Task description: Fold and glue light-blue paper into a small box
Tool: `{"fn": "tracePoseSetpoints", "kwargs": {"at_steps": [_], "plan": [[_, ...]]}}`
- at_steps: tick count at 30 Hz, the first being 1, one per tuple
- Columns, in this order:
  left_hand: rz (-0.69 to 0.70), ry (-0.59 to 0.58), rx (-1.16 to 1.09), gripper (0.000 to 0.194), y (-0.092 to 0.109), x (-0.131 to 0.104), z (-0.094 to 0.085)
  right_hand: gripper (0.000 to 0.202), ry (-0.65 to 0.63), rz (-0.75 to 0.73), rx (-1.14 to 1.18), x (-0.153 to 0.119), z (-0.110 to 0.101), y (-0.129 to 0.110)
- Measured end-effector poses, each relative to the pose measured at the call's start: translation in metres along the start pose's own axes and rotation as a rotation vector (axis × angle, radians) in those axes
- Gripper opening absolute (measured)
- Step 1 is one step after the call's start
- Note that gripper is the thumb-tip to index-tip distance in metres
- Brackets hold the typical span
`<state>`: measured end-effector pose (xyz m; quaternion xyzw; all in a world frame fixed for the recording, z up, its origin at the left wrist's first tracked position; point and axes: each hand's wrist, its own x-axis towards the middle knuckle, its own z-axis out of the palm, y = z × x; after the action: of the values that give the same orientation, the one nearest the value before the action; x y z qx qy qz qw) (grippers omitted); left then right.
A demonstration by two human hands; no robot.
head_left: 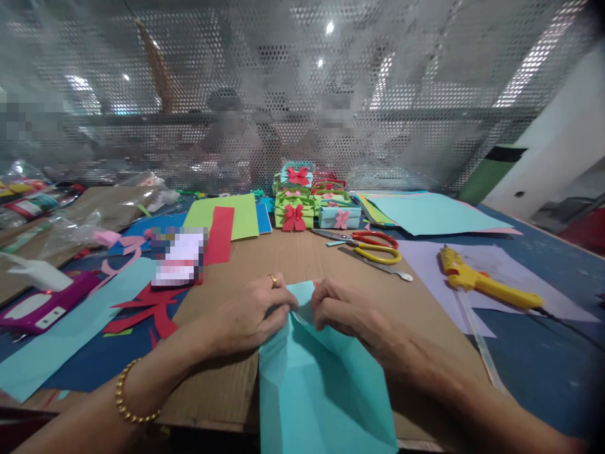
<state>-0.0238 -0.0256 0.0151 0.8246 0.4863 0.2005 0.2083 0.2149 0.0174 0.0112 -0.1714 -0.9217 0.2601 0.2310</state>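
Note:
A turquoise sheet of paper (326, 391) with crease lines lies on the brown cardboard, its near end reaching past the table's front edge. At its far end, my left hand (259, 309) pinches the paper between thumb and fingers. My right hand (343, 309) has its fingers curled closed on the same end, a little to the right. Between the two hands the paper bends upward. Part of the far edge is hidden behind my fingers.
Small paper bags with bows (293, 214) stand at the back. Scissors (373, 247) and a craft knife (378, 265) lie on the cardboard (265, 255). A yellow glue gun (486, 284) rests at right, coloured sheets (439, 211) behind it. Red paper scraps (154, 309) and a purple power strip (51, 306) lie left.

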Motion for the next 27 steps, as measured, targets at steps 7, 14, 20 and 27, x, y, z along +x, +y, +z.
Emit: {"fn": "tracePoseSetpoints", "kwargs": {"at_steps": [7,14,20,27], "plan": [[-0.044,-0.097,-0.017,0.022,0.007,0.014,-0.006,0.018,0.059,-0.052,0.008,0.002,-0.001,0.001],[0.028,-0.154,0.03,0.012,0.005,0.027,0.001,0.02,0.147,-0.069,0.022,0.002,-0.001,-0.005],[0.059,-0.112,0.01,0.016,0.006,0.019,0.011,0.021,0.18,0.145,-0.1,-0.007,-0.021,-0.007],[0.082,-0.12,0.08,0.025,0.0,0.013,0.018,0.018,-0.011,0.312,-0.096,-0.013,-0.023,-0.007]]}}
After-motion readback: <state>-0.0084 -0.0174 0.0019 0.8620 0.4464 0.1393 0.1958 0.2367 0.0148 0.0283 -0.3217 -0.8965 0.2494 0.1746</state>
